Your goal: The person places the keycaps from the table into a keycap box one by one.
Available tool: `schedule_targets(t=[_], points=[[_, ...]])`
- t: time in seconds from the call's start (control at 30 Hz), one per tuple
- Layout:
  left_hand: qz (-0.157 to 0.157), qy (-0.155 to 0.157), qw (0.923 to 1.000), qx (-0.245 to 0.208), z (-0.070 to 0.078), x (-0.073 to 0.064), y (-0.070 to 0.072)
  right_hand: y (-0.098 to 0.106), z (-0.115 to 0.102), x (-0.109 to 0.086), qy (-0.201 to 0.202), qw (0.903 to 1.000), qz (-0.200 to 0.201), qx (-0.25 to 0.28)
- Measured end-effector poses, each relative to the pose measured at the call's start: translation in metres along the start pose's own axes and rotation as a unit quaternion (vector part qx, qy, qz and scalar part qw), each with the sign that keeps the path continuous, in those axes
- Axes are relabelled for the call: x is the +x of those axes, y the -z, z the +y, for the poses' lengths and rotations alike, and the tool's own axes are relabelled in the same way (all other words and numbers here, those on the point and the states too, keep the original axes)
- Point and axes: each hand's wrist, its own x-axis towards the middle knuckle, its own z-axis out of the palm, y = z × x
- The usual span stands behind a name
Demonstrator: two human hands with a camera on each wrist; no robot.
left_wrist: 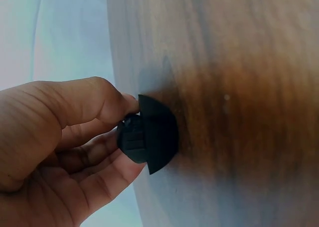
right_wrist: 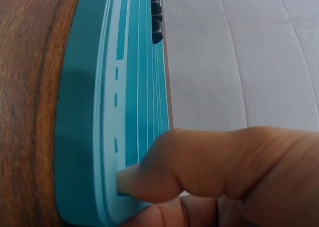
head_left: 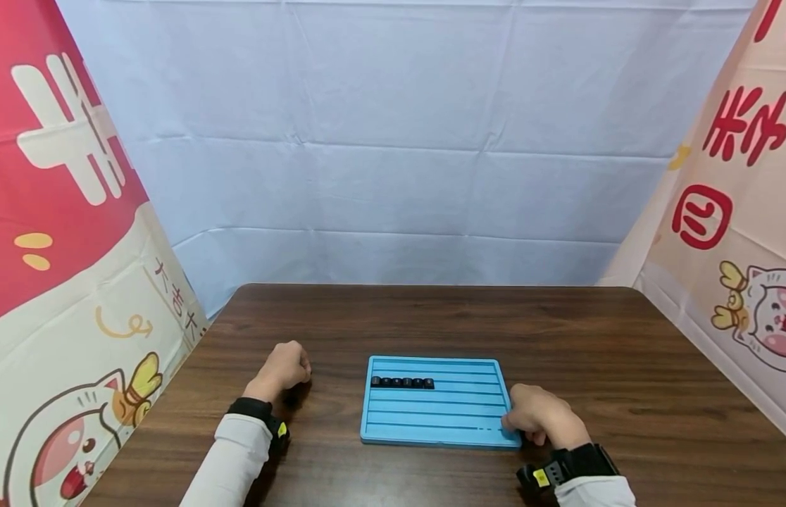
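Observation:
My left hand is left of the blue tray, low over the brown table. In the left wrist view, its thumb and fingers pinch a small black piece with a half-round, flared end facing the tabletop; I cannot tell what it is. The shallow blue tray has ridged, parallel rows and lies flat. Several small black keycaps stand side by side in one upper row, from the left edge to about the middle. At the tray's near right corner, my right hand grips the rim, thumb on top and fingers beside it.
A dark wood-grain table lies under everything. Pale blue cloth hangs behind its far edge. Printed cloths with cartoon figures hang at the left and right. Black straps with small cameras are on both wrists.

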Motion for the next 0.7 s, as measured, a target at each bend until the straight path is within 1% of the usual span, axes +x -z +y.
schedule_targets(t=[0.1, 0.2, 0.3, 0.43, 0.57, 0.7], points=[[-0.001, 0.001, 1.0, 0.003, 0.002, -0.001, 0.004, 0.001, 0.0, -0.001, 0.002, 1.0, 0.001, 0.0], [0.004, -0.003, 1.0, 0.001, 0.005, -0.002, 0.007, 0.002, 0.0, -0.003, 0.004, 1.0, 0.0, 0.003], [0.006, -0.008, 0.9999, -0.011, 0.007, -0.003, 0.01, 0.002, 0.0, -0.003, 0.004, 1.0, 0.001, 0.004], [0.02, -0.02, 0.9994, -0.022, 0.012, -0.003, 0.015, 0.002, 0.0, -0.003, 0.003, 1.0, 0.003, 0.001], [0.033, -0.03, 0.9989, -0.017, 0.017, -0.003, 0.02, 0.002, 0.0, -0.002, 0.002, 1.0, 0.002, -0.001], [0.042, -0.033, 0.9985, -0.017, 0.022, -0.002, 0.023, 0.002, 0.0, -0.002, 0.0, 1.0, 0.001, -0.001]])
